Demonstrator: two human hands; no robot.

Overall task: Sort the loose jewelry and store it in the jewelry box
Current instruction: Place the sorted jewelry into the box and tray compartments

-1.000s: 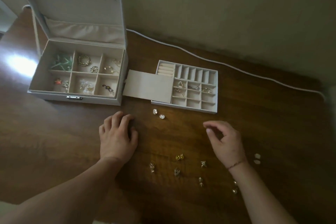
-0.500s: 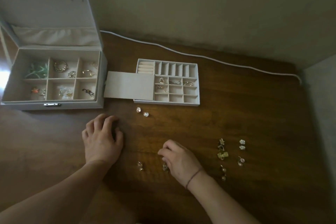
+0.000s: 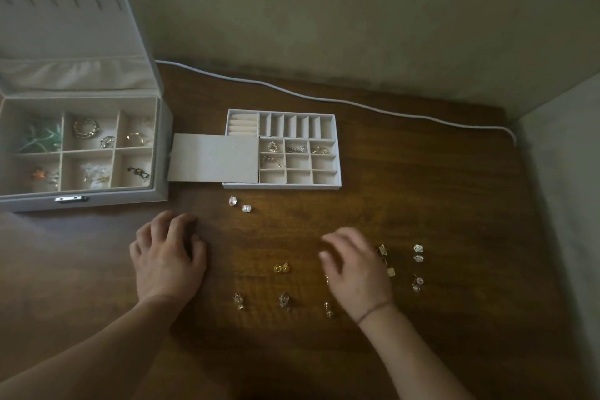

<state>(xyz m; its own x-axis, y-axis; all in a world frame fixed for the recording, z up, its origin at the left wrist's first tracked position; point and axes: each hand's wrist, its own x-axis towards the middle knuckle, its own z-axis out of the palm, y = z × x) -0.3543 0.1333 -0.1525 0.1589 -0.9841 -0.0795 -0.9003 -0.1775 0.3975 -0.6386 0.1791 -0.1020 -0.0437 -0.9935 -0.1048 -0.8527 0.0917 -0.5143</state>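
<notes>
The loose jewelry lies scattered on the near half of the wooden table (image 3: 422, 172): a gold pair (image 3: 281, 267) in the middle, small pieces such as one (image 3: 284, 301) nearer the person, two pale studs (image 3: 239, 204) just near the divided tray (image 3: 337, 153), and white pieces (image 3: 418, 253) to the right. The jewelry box (image 3: 162, 153) stands open at far left. The left hand (image 3: 167, 256) rests on the table, fingers loosely curled, holding nothing. The right hand (image 3: 355, 265) is blurred among the pieces, fingers apparently spread; whether it pinches anything I cannot tell. These pieces look tiny, light, hard and likely slippery, so each probably wants a fingertip pinch across its body, with little squeeze
</notes>
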